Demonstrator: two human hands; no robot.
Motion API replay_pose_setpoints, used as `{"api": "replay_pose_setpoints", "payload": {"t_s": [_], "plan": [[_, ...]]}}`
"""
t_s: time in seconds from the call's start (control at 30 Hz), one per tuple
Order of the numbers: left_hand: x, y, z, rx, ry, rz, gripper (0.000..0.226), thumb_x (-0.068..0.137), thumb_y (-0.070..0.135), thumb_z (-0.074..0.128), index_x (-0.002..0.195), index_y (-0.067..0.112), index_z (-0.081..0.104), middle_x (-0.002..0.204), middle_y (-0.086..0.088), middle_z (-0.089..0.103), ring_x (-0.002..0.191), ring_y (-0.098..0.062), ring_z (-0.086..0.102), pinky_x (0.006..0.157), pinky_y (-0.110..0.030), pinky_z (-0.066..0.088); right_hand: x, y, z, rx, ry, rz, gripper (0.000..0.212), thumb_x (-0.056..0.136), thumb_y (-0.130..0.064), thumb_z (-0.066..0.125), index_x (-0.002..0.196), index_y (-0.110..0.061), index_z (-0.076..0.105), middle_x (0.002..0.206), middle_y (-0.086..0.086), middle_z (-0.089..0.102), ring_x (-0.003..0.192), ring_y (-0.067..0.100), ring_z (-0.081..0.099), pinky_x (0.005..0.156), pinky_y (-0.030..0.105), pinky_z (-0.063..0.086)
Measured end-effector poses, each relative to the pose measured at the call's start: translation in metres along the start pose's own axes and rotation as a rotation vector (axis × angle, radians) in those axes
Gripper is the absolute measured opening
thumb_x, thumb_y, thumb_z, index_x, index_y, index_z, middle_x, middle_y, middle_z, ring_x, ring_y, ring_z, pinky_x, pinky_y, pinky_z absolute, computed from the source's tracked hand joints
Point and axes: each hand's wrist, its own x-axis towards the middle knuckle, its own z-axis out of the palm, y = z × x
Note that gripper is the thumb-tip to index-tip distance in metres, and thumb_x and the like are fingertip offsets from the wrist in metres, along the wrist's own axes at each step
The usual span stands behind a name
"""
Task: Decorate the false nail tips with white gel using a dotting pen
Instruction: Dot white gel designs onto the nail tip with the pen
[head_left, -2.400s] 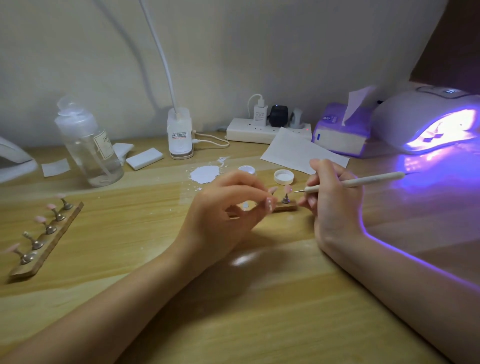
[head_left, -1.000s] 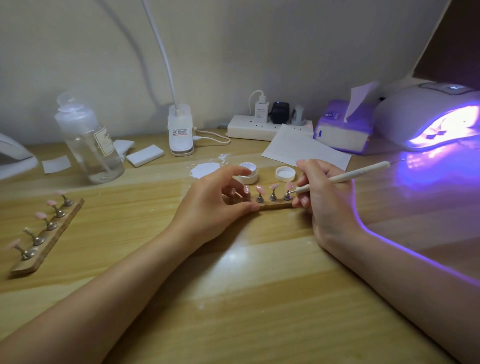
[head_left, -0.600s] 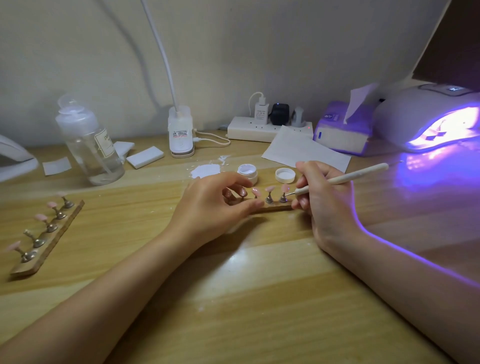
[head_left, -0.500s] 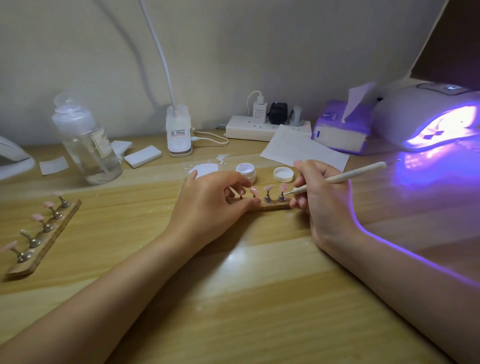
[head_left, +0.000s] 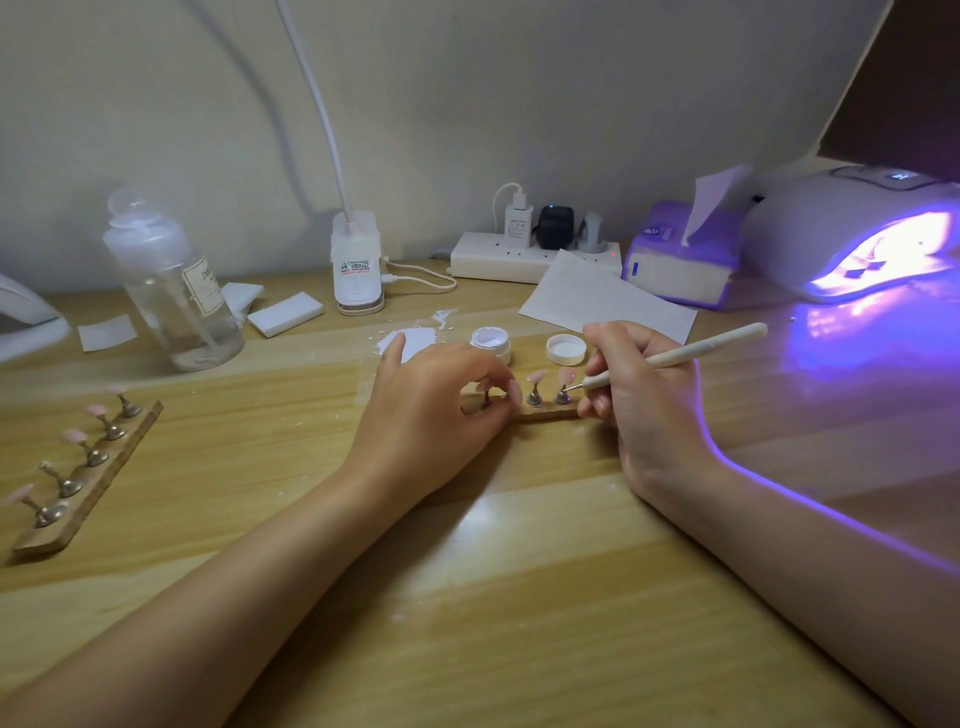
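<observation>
Dotting pen (head_left: 670, 358) gripped in right hand (head_left: 641, 400).

Two bare forearms reach into view from the bottom edge, one from the lower left corner and one from the lower right, each ending in a bare hand: the left hand (head_left: 431, 410) and the right hand (head_left: 641, 400). No sleeves, rings, bracelets or watch show anywhere on the visible length of either arm, and the wrists are uncovered. A thin line of violet light runs along the outer edge of the right forearm and wrist, while the fingernails that can be seen are short and look unpainted, though they are too small to tell for sure.
</observation>
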Motion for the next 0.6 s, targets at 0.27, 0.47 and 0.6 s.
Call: {"api": "replay_pose_setpoints", "payload": {"t_s": [0.27,0.47,0.6], "plan": [[-0.002,0.0,0.002,-0.028,0.017,0.032,0.009,0.077,0.012,0.068,0.077,0.021,0.065,0.075,0.011,0.062,0.07,-0.006,0.051,0.102,-0.029,0.018,0.0,0.0,0.0,-0.003,-0.008,-0.001,0.051,0.084,-0.007,0.054,0.035,-0.021,0.054,0.034,-0.007,0.045,0.031,0.003,0.038,0.037,0.014,0.036],[-0.003,0.007,-0.004,-0.124,0.107,0.196,0.005,0.072,0.008,0.068,0.074,0.012,0.065,0.097,0.004,0.062,0.091,-0.007,0.056,0.101,-0.041,0.033,0.0,0.0,0.0,0.007,-0.002,0.0,0.051,0.085,-0.01,0.055,0.035,-0.021,0.055,0.037,-0.004,0.049,0.03,0.003,0.037,0.036,0.014,0.035],[-0.012,0.019,-0.006,-0.318,0.063,0.334,0.008,0.073,-0.002,0.065,0.074,0.006,0.063,0.083,0.0,0.067,0.081,-0.008,0.063,0.073,-0.019,0.05,0.0,-0.002,0.0,0.038,0.024,0.007,0.054,0.086,-0.012,0.055,0.033,-0.021,0.052,0.032,-0.007,0.043,0.028,0.003,0.035,0.036,0.014,0.035]]}}
